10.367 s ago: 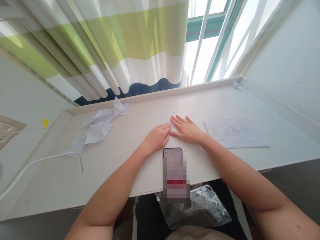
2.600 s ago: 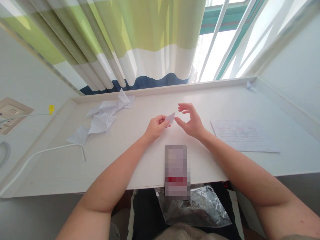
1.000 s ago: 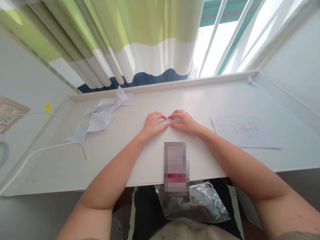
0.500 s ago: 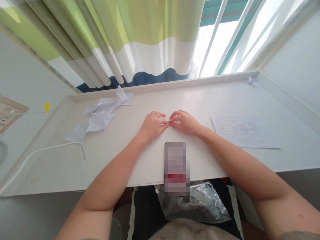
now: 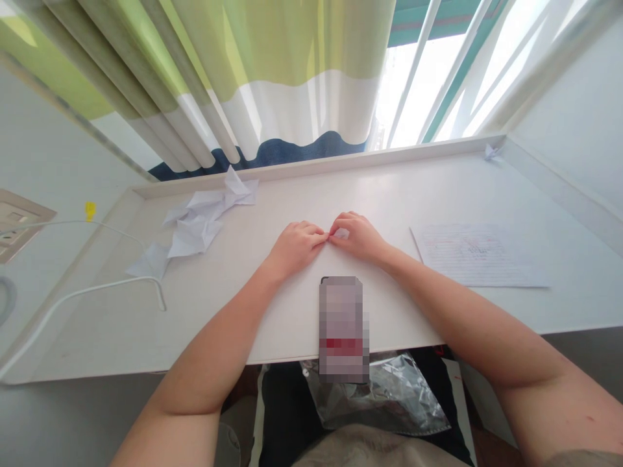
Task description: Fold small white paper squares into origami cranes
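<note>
Over the middle of the white desk (image 5: 292, 324), my left hand (image 5: 299, 245) and my right hand (image 5: 357, 235) meet at the fingertips. Both hands are closed in a pinch on a small piece of white paper (image 5: 342, 233), which shows between the fingers of my right hand. Most of the paper is hidden by the fingers. Just below my hands lies a phone (image 5: 341, 324) with a blurred screen, its lower end past the desk's front edge.
Folded white papers (image 5: 195, 235) lie at the left, beside a white cable (image 5: 111, 283). A lined sheet (image 5: 479, 256) lies at the right, and a small folded paper (image 5: 492, 153) sits in the far right corner. Clear plastic (image 5: 384, 395) is below the desk edge.
The fingers of my left hand have drawn closer together and lowered. My right hand has shifted slightly, and more white paper shows between its fingers.
</note>
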A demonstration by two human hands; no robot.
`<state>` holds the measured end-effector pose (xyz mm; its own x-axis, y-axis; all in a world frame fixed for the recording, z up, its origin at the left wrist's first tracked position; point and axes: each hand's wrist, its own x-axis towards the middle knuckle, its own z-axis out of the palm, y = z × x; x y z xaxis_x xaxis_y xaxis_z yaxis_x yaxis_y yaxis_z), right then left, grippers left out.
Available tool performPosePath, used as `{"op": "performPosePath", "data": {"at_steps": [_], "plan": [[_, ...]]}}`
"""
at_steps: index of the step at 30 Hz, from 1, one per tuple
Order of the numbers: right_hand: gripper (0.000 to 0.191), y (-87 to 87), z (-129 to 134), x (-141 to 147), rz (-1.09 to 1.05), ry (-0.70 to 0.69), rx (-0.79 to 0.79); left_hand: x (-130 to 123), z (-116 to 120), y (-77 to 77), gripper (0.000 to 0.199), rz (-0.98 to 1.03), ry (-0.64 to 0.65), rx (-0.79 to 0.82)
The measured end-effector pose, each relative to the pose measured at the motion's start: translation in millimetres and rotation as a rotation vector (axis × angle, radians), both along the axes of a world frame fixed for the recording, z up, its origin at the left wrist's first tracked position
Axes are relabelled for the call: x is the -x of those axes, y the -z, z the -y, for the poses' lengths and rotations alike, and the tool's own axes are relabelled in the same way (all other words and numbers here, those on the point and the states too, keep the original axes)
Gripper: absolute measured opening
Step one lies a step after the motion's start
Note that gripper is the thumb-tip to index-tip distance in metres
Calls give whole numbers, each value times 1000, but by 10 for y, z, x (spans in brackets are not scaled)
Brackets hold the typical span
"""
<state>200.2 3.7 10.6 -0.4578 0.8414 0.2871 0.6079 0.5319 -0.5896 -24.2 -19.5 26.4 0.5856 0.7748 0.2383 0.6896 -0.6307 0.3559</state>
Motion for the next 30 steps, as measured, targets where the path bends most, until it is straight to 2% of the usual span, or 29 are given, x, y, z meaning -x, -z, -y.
{"op": "performPosePath", "data": {"at_steps": [7,15,19,23,30], "plan": [[12,30,-26,-12,-90,51,40,-48,152,-56,33,-157,-60,-72],[13,44,-19,5,-38,61,6,-28,231,-59,35,-159,-32,-52],[20,8,15,-82,92,0,-30,-29,231,-54,43,-179,-45,-49],[28,-12,19,-258,91,-148,-31,-12,192,-53,49,-215,-48,-55],[20,-15,-108,-290,63,-185,-75,-58,147,-21,39,-145,-62,-85]]}}
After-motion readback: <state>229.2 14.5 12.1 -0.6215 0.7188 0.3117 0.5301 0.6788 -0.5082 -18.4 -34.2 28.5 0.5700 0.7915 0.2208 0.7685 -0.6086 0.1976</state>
